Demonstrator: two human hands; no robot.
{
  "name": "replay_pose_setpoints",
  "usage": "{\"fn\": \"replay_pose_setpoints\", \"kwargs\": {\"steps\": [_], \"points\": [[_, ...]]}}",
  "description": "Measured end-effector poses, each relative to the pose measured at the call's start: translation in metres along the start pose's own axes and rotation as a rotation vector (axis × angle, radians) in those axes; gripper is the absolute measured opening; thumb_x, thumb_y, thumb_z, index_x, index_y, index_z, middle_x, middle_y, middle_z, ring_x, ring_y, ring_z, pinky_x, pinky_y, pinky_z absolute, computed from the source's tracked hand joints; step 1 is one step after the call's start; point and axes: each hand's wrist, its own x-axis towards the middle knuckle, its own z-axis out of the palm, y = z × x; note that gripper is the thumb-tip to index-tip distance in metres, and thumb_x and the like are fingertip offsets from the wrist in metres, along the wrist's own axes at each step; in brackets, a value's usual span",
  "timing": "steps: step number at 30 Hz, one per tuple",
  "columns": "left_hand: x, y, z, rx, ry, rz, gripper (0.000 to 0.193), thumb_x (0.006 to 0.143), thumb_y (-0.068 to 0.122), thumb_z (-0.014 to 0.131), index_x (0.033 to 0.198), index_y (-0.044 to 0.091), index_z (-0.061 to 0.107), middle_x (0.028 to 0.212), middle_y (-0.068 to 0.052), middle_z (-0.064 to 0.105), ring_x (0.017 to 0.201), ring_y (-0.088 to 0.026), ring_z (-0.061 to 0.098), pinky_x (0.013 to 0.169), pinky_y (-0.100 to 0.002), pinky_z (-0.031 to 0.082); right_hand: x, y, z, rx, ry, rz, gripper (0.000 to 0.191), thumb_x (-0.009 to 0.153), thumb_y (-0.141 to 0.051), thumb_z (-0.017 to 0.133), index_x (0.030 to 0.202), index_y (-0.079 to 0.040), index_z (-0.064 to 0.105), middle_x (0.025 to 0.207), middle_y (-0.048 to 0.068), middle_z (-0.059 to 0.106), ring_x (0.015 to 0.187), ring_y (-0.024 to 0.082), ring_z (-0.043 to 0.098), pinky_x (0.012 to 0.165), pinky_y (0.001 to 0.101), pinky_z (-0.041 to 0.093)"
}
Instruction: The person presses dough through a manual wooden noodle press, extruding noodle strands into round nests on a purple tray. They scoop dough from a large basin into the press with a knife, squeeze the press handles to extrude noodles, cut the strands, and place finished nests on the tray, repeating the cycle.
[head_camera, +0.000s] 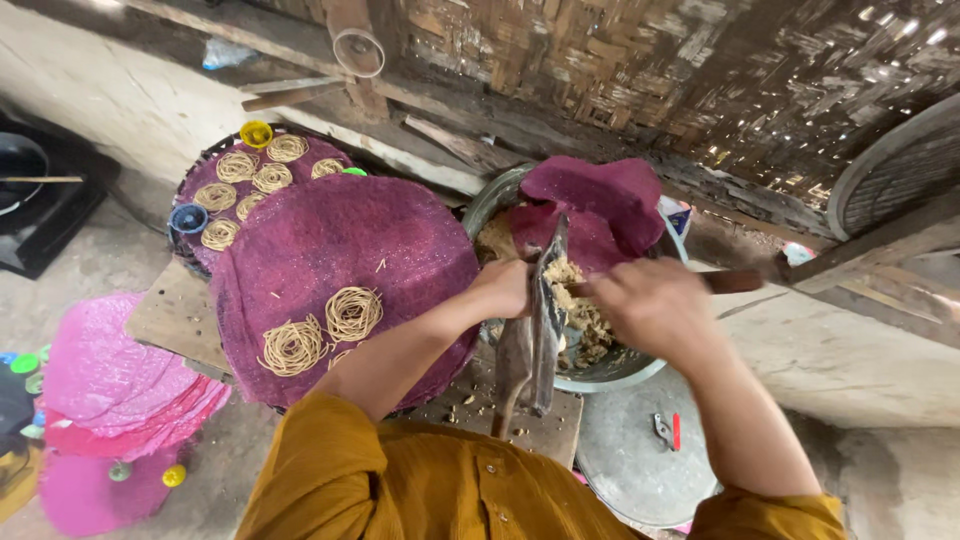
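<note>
Roughly centred, bowl (640, 368): a grey metal bowl at the right edge of the wooden worktop (175, 315), holding crumbly tan dough (580, 310).
Left hand (503, 288): grip closed round the top of a dark metal press (545, 320) that stands at the bowl's near rim.
Right hand (655, 305): over the dough, fingers curled round a wooden handle (735, 281); what its hidden end carries I cannot tell.
In the way: a purple cloth (600, 205) draped over the bowl's far side, hiding part of the dough.
Around: a large purple mat (340, 240) on the worktop with coils of noodles (352, 312) near its front edge; a second mat (250, 175) behind it, with more coils.
Floor, left: a stack of pink mats (110, 380).
Floor, right: a round metal lid (635, 455).
</note>
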Motion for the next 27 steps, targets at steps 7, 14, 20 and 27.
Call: {"fn": "replay_pose_setpoints", "kwargs": {"steps": [7, 14, 20, 27], "points": [[-0.001, -0.011, -0.024, -0.02, 0.007, -0.09, 0.03, 0.087, 0.028, 0.065, 0.111, 0.009, 0.067, 0.112, -0.015, 0.074, 0.103, -0.033, 0.074, 0.088, -0.043, 0.062, -0.043, 0.039, -0.013, 0.011, 0.066, 0.277, 0.013, 0.089, -0.032, 0.085, 0.091, -0.021, 0.078, 0.08, -0.002, 0.071, 0.063, 0.015, 0.064, 0.054, 0.0333, 0.048], [0.0, -0.015, -0.021, 0.037, 0.047, -0.05, 0.021, 0.092, 0.019, 0.063, 0.103, 0.005, 0.073, 0.112, -0.02, 0.072, 0.107, -0.037, 0.068, 0.097, -0.047, 0.053, -0.048, 0.043, -0.005, -0.022, 0.054, 0.352, 0.02, 0.08, -0.035, 0.088, 0.089, -0.021, 0.076, 0.079, -0.002, 0.069, 0.071, 0.022, 0.066, 0.061, 0.0367, 0.049], [-0.002, -0.003, -0.01, 0.05, -0.002, -0.031, 0.028, 0.093, 0.029, 0.059, 0.102, 0.007, 0.074, 0.106, -0.018, 0.074, 0.099, -0.035, 0.074, 0.092, -0.046, 0.056, -0.029, 0.026, 0.0, 0.056, 0.005, 0.181, 0.015, 0.081, -0.029, 0.083, 0.088, -0.017, 0.077, 0.075, 0.001, 0.07, 0.07, 0.021, 0.068, 0.06, 0.0361, 0.051], [-0.003, -0.005, -0.003, 0.146, 0.035, 0.09, 0.037, 0.083, 0.035, 0.07, 0.108, 0.008, 0.074, 0.106, -0.021, 0.073, 0.103, -0.039, 0.069, 0.091, -0.047, 0.054, -0.025, 0.002, 0.036, 0.014, -0.016, -0.006, 0.018, 0.081, -0.028, 0.079, 0.093, -0.016, 0.075, 0.075, 0.003, 0.071, 0.07, 0.022, 0.07, 0.062, 0.0375, 0.056]]}}
